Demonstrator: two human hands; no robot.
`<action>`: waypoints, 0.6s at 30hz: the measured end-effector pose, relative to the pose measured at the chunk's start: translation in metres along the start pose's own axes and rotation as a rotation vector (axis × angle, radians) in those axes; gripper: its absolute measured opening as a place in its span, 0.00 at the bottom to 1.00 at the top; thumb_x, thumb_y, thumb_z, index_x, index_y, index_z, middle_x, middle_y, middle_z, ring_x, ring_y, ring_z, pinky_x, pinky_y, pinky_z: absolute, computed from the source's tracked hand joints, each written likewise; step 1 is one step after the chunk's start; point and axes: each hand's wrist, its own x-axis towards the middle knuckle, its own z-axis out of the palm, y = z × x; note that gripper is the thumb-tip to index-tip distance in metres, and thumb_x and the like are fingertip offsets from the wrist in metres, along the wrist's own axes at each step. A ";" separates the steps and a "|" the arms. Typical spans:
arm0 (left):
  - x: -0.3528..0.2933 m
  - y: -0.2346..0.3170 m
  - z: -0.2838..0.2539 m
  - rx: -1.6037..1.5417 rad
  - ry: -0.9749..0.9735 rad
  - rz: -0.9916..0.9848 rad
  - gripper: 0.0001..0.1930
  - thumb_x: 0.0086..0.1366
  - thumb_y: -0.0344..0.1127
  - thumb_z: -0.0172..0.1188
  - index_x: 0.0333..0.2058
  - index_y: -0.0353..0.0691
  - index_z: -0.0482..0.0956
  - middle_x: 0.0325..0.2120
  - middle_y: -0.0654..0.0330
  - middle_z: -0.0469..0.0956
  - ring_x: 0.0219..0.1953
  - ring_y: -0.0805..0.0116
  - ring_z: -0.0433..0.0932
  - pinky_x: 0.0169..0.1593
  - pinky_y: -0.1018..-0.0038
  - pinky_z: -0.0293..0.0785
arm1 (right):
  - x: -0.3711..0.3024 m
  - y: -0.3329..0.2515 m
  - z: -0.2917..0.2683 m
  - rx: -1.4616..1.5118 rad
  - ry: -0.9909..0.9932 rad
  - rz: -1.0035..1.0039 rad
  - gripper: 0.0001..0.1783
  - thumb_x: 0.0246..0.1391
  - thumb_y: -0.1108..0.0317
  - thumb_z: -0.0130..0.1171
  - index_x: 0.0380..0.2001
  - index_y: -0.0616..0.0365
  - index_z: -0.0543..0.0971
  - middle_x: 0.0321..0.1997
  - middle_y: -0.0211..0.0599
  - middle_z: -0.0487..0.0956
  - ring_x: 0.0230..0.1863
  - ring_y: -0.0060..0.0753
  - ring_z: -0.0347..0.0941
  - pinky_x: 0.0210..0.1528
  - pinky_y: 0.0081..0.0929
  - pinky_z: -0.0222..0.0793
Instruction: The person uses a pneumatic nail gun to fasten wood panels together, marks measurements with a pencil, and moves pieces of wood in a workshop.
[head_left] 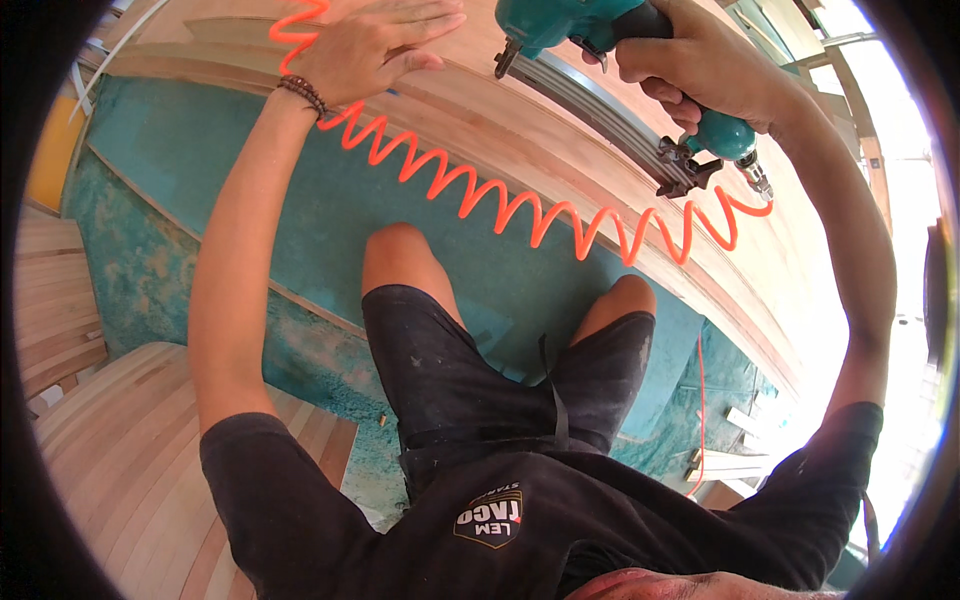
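Note:
My right hand (pixel 690 60) is wrapped round the handle of a teal air nailer (pixel 545 22) at the upper right. Its nose points down at the planked wooden surface (pixel 440 95); I cannot tell whether it touches. The nailer's long grey magazine (pixel 610 115) slants toward the lower right. An orange coiled air hose (pixel 470 192) runs from the metal fitting below the handle across to my left wrist, and passes behind it. My left hand (pixel 380 45) is open at the upper left, fingers stretched toward the nailer, over the wood. A dark beaded bracelet circles that wrist.
A teal-stained board (pixel 300 190) lies under my knees, beside the wooden surface. Curved planked wood (pixel 150 470) fills the lower left. Wood offcuts (pixel 735 465) and a thin red line (pixel 702 400) lie at the lower right. Bright glare covers the right side.

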 end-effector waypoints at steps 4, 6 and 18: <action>0.000 0.004 0.004 -0.001 0.036 -0.054 0.28 0.69 0.48 0.60 0.64 0.44 0.74 0.63 0.56 0.75 0.66 0.57 0.71 0.68 0.62 0.68 | 0.000 0.004 -0.001 -0.013 -0.004 -0.013 0.11 0.57 0.64 0.60 0.29 0.63 0.77 0.19 0.29 0.72 0.18 0.23 0.70 0.21 0.26 0.69; -0.005 0.002 0.013 0.002 0.063 -0.095 0.28 0.68 0.51 0.60 0.65 0.55 0.74 0.64 0.64 0.74 0.66 0.63 0.71 0.66 0.65 0.71 | -0.004 -0.016 0.008 -0.100 0.077 0.082 0.11 0.57 0.64 0.60 0.29 0.62 0.77 0.19 0.29 0.72 0.18 0.23 0.70 0.21 0.26 0.69; -0.051 -0.058 -0.019 0.160 0.125 -0.090 0.26 0.68 0.47 0.62 0.64 0.54 0.75 0.62 0.62 0.76 0.64 0.63 0.74 0.64 0.66 0.73 | -0.001 -0.015 0.015 -0.112 0.181 -0.137 0.14 0.54 0.65 0.58 0.38 0.65 0.78 0.17 0.29 0.69 0.13 0.21 0.69 0.17 0.23 0.70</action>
